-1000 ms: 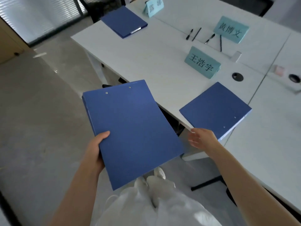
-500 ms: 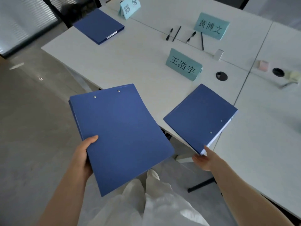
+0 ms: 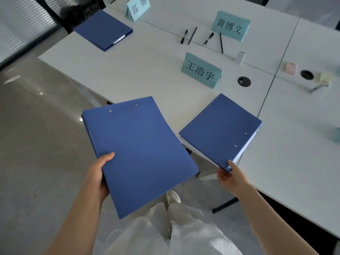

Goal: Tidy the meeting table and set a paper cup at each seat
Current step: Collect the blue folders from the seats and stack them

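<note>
I see the left hand [image 3: 98, 176] gripping a blue folder [image 3: 139, 153] by its lower left edge, held off the white table [image 3: 147, 70], while the right hand [image 3: 232, 176] pinches the near corner of a second blue folder [image 3: 219, 129] lying at the table's edge. Three teal name cards stand on the table — 王浩宇 [image 3: 201, 70], 黄博文 [image 3: 230, 25] and 露娜 [image 3: 138, 8] — with four black pens [image 3: 202, 38] between the first two. A third blue folder [image 3: 104, 30] lies at the far left corner.

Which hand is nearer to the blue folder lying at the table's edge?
Right. The right hand pinches the near corner of the folder on the table. The left hand is off to its left, gripping another folder held over the floor.
</note>
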{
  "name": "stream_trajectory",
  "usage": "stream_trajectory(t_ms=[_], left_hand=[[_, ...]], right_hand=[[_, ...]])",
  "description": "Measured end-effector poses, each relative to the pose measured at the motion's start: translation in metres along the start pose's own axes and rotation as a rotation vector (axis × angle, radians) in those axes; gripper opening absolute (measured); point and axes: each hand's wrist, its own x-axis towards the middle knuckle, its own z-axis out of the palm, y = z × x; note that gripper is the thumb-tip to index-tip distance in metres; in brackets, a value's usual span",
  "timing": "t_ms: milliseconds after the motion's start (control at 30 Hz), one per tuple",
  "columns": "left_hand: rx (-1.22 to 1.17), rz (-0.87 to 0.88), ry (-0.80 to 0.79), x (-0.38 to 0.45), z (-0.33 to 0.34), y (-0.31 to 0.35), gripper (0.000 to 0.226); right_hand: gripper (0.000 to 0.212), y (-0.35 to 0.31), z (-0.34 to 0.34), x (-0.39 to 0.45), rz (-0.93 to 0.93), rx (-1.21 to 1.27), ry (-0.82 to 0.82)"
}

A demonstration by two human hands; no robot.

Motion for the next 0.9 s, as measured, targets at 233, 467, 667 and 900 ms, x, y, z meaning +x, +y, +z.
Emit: stream_trajectory(t_ms=[233, 467, 667, 900], left_hand=[[-0.012, 0.014, -0.012, -0.006, -0.005, 0.000, 0.019], [-0.040, 0.017, -0.024, -0.010, -0.012, 0.005, 0.019], [-0.099, 0.040, -0.026, -0.012, -0.017, 0.009, 0.023], [-0.170, 0.080, -0.026, -0.016, -0.025, 0.011, 0.035]], right_hand=[[0.014, -0.016, 0.017, -0.057, -0.267, 0.257, -0.264], [0.016, -0.010, 0.024, -0.109, -0.287, 0.280, -0.533], [0.029, -0.004, 0.039, -0.127, -0.175, 0.003, -0.774], [0.041, -0.011, 0.071, -0.124, -0.088, -0.496, -0.968]])
